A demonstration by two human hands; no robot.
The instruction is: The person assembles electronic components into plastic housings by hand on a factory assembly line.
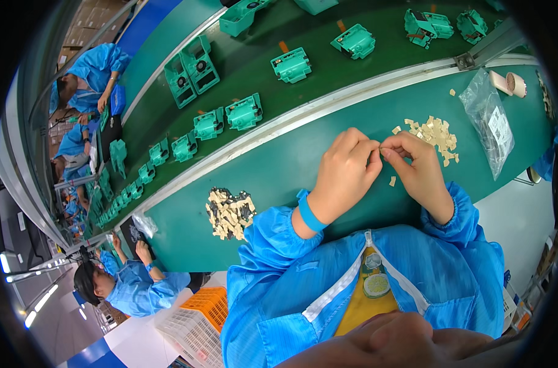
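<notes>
My left hand (347,168) and my right hand (418,164) meet above the green worktop (279,175), fingertips pinched together. Something tiny sits between them, too small to make out. A blue band (311,211) circles my left wrist. Just beyond my right hand spreads a pile of small cream-coloured pieces (437,134). One loose cream piece (392,181) lies below the right fingers. To the left of my left arm is a second heap, of cream pieces mixed with black parts (230,213).
Past a metal rail (315,110), a dark green belt (328,80) carries several teal plastic housings (244,111). A clear plastic bag (490,122) and pale pink parts (515,84) lie right. A co-worker (138,288) sits left, near orange and white crates (193,322). Others work across the belt.
</notes>
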